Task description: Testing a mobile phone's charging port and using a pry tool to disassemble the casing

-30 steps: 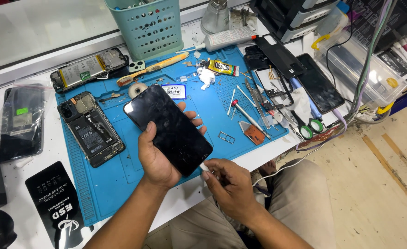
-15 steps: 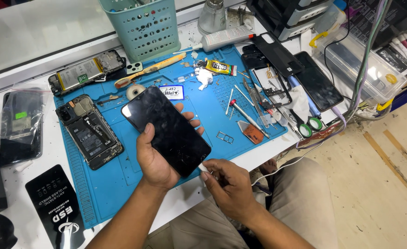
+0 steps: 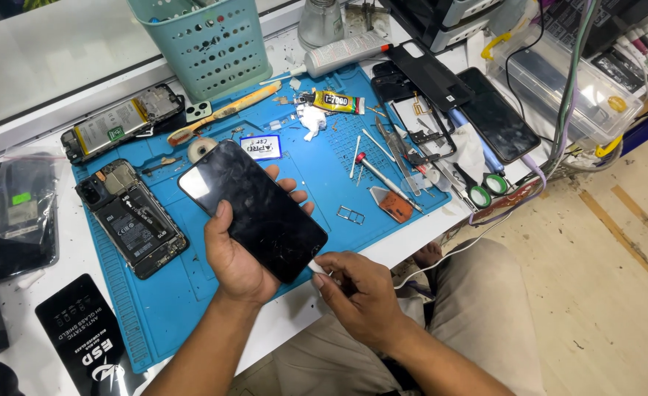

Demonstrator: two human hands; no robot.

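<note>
I am holding the black smartphone (image 3: pixel 254 209) screen-up in my left hand (image 3: pixel 239 257), fingers wrapped round its far edge and thumb on the near one, above the blue silicone repair mat (image 3: pixel 324 158) on the white tabletop (image 3: pixel 60 59). Since a second ago it is sitting slightly nearer my body, still at the same tilt, so the work is staying at its lower corner. My right hand (image 3: pixel 357 293) is pinching something small and white (image 3: pixel 317 268) against that corner. The glass is glossy, smudged and finely scratched; an opened phone (image 3: pixel 133 220) is lying beside it, circuit side up.
</note>
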